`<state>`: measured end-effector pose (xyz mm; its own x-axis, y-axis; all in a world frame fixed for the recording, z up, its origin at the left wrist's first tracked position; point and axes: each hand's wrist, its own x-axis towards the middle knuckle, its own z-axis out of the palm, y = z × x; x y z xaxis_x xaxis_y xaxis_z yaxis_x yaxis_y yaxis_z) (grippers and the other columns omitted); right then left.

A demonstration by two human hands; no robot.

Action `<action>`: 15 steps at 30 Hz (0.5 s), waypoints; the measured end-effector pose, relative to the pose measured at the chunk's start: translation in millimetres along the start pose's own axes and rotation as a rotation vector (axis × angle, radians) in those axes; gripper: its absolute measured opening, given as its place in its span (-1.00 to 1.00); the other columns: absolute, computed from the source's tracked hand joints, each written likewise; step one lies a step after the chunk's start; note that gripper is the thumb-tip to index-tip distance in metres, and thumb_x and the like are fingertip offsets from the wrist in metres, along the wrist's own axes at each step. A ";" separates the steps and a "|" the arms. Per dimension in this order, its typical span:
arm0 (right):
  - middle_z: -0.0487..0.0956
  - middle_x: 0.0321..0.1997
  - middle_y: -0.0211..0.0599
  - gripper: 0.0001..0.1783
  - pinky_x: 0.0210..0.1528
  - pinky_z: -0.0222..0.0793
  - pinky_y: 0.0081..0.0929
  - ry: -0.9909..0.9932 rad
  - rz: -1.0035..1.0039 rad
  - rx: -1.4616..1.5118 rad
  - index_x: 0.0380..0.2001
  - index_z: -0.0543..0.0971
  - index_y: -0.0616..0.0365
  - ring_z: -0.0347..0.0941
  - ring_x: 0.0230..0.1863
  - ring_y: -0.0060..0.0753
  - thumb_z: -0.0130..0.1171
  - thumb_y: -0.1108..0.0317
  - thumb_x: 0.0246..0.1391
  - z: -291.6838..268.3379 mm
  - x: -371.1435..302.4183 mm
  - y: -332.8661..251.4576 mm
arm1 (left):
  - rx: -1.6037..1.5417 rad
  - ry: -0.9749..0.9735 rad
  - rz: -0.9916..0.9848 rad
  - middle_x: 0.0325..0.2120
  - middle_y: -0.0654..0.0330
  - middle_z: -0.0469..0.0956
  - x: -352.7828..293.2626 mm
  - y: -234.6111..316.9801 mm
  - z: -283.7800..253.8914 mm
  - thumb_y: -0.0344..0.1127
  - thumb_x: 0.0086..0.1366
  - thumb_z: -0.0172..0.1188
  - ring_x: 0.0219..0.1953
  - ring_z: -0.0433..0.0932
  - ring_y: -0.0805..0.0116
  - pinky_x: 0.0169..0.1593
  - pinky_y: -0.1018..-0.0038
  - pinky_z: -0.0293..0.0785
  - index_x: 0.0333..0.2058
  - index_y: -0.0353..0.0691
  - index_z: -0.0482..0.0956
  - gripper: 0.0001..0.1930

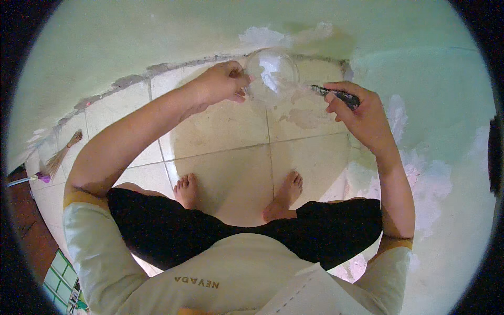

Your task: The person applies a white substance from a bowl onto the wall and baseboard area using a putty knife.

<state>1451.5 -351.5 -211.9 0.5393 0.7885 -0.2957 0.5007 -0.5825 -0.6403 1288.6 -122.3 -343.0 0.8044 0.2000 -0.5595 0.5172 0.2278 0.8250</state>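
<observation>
My left hand (222, 83) grips the near left side of a clear round plastic tub (258, 94), thumb and fingers closed on its rim. White paste (270, 74) lies in the tub, which is held above the tiles close to the wall. To the right, my right hand (362, 107) is wrapped around the black, white-smeared handle of a putty knife (344, 97). The knife points left toward the tub; its blade is hard to make out against the pale floor, and I cannot tell whether it touches the tub.
A pale green wall (173, 31) with white patches curves around ahead and right. Broken grey edging (128, 80) runs along its foot. My bare feet (286, 194) stand on cream tiles (223, 152). A straw brush (62, 155) lies at the left, near a purple-and-white item (42, 177).
</observation>
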 end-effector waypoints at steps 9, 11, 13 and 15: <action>0.53 -0.40 -0.10 -0.76 -0.28 0.42 -0.32 0.020 -0.318 -0.279 -0.25 0.59 0.21 0.49 -0.37 -0.09 0.21 0.36 -0.02 34.0 -9.2 -7.4 | 0.003 -0.061 0.030 -0.30 0.06 0.49 -1.0 -31.7 -3.6 -0.11 0.29 0.16 -0.31 0.55 0.33 -0.20 0.48 0.57 -0.14 -0.43 0.41 -0.58; 0.52 -0.41 -0.09 -0.76 -0.25 0.42 -0.28 0.027 -0.325 -0.303 -0.25 0.59 0.21 0.48 -0.35 -0.04 0.22 0.36 -0.03 37.7 -9.1 -8.5 | 0.009 -0.071 0.040 -0.29 0.04 0.50 1.3 -31.2 -5.5 -0.11 0.29 0.16 -0.30 0.56 0.32 -0.21 0.48 0.57 -0.14 -0.43 0.41 -0.58; 0.52 -0.40 -0.09 -0.76 -0.25 0.42 -0.26 0.084 -0.348 -0.310 -0.25 0.59 0.20 0.49 -0.34 -0.04 0.21 0.35 -0.02 38.8 -8.9 -15.6 | 0.054 -0.074 0.057 -0.29 0.03 0.50 5.3 -30.2 -8.5 -0.10 0.29 0.16 -0.30 0.56 0.32 -0.21 0.48 0.57 -0.14 -0.42 0.41 -0.58; 0.53 -0.40 -0.09 -0.76 -0.24 0.42 -0.26 0.037 -0.297 -0.335 -0.25 0.59 0.20 0.49 -0.34 -0.04 0.21 0.35 -0.02 41.8 -11.8 -14.6 | 0.027 -0.089 0.039 -0.30 0.04 0.51 3.5 -31.8 -7.0 -0.10 0.29 0.16 -0.31 0.56 0.32 -0.22 0.48 0.57 -0.13 -0.42 0.41 -0.57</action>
<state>1409.5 -344.1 -228.7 0.3600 0.9271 -0.1044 0.8259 -0.3687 -0.4266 1272.9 -122.2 -371.8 0.8461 0.1229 -0.5186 0.4917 0.1956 0.8485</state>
